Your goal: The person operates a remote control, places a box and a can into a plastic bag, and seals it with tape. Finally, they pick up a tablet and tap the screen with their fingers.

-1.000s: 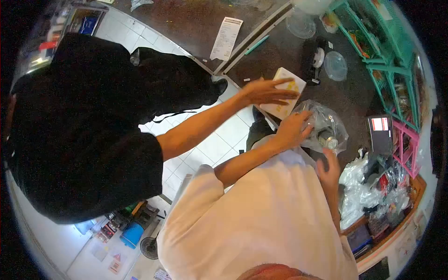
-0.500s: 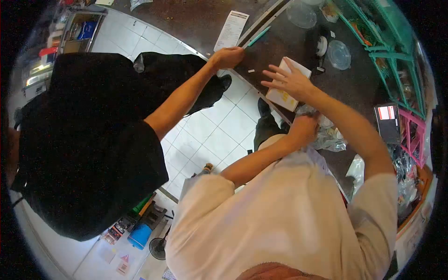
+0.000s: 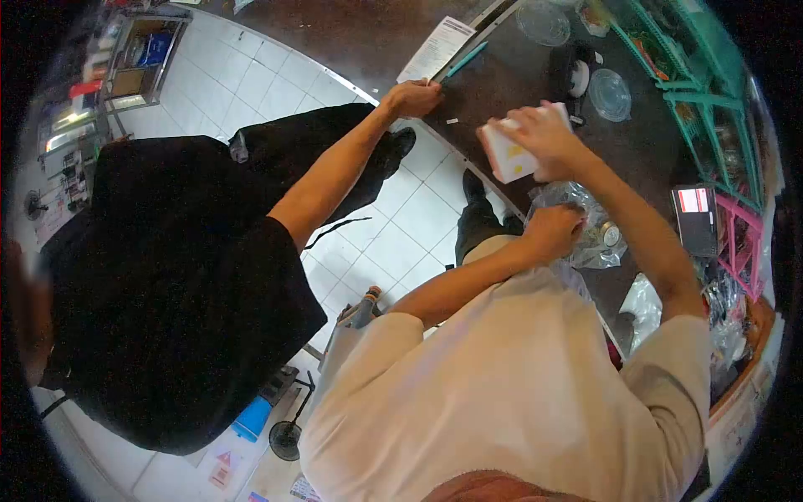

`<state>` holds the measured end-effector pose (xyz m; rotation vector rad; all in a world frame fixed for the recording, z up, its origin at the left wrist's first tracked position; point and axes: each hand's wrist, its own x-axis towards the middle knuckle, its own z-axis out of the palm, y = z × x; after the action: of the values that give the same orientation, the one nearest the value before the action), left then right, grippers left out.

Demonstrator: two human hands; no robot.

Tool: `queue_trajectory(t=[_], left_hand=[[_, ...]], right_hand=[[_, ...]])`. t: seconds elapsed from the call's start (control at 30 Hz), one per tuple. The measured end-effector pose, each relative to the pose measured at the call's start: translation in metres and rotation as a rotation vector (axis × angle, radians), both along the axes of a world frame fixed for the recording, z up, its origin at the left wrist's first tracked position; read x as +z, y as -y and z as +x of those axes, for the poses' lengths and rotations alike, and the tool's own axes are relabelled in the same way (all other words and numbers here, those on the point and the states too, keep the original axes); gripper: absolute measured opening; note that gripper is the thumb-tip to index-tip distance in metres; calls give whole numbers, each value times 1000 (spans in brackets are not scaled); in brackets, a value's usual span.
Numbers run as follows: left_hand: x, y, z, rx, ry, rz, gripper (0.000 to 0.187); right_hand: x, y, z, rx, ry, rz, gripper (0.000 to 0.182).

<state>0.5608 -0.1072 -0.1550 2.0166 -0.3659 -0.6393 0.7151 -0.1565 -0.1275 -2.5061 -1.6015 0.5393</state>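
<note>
Right hand grips a small white box with a yellow mark, fingers curled over its far edge, holding it above the dark counter. Left hand is closed on the gathered mouth of a clear plastic bag lying just near of the box, on the counter's edge. By the look of it the packing is partway: the bag already holds a small round item, perhaps a can, while the box is outside it, lifted but not yet in. A second person in a black shirt stands to the left, one hand resting on the counter edge beside a paper receipt and a teal pen. Whether the bag's mouth is open cannot be told, since the left hand covers it. Print on the box is too small to read, and the racks at the far right are cut off by the lens edge.
</note>
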Motion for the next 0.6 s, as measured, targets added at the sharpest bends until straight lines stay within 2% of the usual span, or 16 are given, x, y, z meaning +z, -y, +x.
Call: queue_trajectory(t=[0.03,0.1,0.17,0.23,0.27,0.33,0.43,0.47,0.6], left_hand=[[-6,1,4,-22,-36,26,32],[-52,7,-3,188,270,-119,34],[-79,8,0,391,335,-264,35],[-80,-4,4,577,148,-394,36],[-74,-9,4,673,-201,-638,38],[-37,-23,16,820,-943,-1086,43],[-54,-21,13,769,-895,-1314,48],[-9,-23,27,946,-1048,-1257,52],[-34,-24,16,890,-922,-1249,51]], right_hand=[[16,8,-3,-116,-26,83,118],[56,24,-18,-299,-10,176,122],[88,41,-35,-487,-32,257,123],[119,63,-53,-590,-217,311,125],[127,75,-62,-651,-308,337,126],[102,104,-90,-728,-388,378,126],[33,126,-130,-836,-409,405,124],[15,131,-135,-870,-401,413,123],[-5,139,-136,-839,-434,341,120]])
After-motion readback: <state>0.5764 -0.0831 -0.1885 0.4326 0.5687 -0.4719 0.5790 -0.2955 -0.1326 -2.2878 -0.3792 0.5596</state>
